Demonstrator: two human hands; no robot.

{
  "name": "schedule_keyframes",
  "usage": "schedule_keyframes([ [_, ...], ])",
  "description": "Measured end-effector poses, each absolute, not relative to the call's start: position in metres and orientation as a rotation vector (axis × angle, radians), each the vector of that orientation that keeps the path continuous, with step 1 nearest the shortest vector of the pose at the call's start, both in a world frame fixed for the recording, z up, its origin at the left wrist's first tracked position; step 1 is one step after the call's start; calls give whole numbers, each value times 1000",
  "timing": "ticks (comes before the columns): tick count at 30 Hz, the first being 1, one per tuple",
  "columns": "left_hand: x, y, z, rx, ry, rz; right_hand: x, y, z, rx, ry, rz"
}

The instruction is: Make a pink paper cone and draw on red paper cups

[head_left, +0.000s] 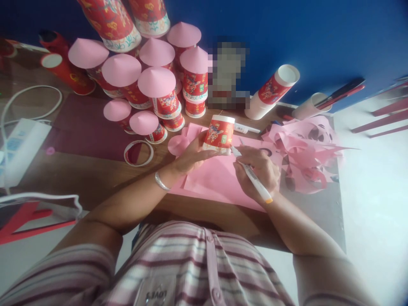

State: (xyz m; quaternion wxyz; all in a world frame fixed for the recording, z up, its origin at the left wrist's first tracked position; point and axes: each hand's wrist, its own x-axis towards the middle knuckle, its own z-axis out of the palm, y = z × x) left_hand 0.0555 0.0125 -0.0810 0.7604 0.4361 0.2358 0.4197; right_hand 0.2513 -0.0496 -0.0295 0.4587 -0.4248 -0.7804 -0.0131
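My left hand (pixel 193 154) is closed around the lower side of a red paper cup (pixel 219 132) with a printed figure and white bands at both ends. Held between the fingers of my right hand (pixel 259 170) is a white marker pen (pixel 255 180) with an orange-yellow end. Its tip meets or nearly meets the cup's lower white band, where faint yellow lines show. Both hands are above pink paper sheets (pixel 210 178) on the table. A small pink paper cone (pixel 178 145) lies by my left wrist.
Red cups topped with pink cones (pixel 157 83) stand in a cluster at the back left. A white paper ring (pixel 138 153) lies left of my hand. Pink paper scraps (pixel 306 148) pile up at right, near a pen holder (pixel 310 106). Stacked cups (pixel 274 91) stand by the blue wall.
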Motion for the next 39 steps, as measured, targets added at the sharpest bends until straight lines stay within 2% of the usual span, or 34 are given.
schedule_keyframes([
  [16,52,9,-95,1062,632,857,247,-41,-40,-875,-1944,-18],
  [24,53,12,-92,1011,592,849,250,-48,-35,-994,-1912,-12],
  [39,51,11,-90,1035,616,877,246,-43,-30,-854,-1974,-29],
])
